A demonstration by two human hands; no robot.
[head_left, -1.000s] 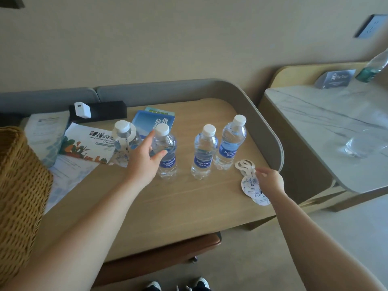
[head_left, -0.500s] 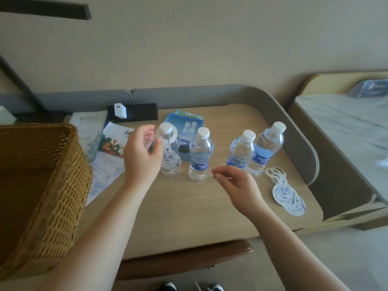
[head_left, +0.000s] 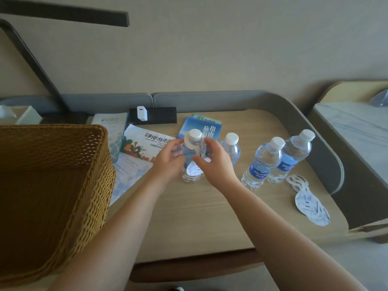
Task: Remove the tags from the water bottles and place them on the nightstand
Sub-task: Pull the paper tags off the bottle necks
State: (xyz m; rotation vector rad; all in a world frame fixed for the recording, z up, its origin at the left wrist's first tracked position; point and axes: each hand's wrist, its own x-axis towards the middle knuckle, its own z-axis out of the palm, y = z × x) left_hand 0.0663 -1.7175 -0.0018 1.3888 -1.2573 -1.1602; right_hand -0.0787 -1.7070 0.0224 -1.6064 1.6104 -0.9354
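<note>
With both hands at the clear plastic bottle (head_left: 190,164), left hand (head_left: 168,162) steadies it while right hand (head_left: 214,162) pinches the white paper tag (head_left: 194,168) looped on its upright neck.

Plain beige wall (head_left: 210,49) fills the whole top half, pretty evenly lit with soft light. A dark bar (head_left: 63,15) runs across the upper left, and a dark slanted strut (head_left: 35,66) drops down from the left edge to behind the desk. The desk (head_left: 199,217) is light wood with a grey padded rim (head_left: 315,131) wrapping round its back and curving down the right side. Far right there's a marble-look top (head_left: 361,131) with a rounded wood panel (head_left: 352,91) behind it. A brown chair edge (head_left: 189,267) peeks out bottom centre, with greyish floor (head_left: 336,267) at lower right.
</note>
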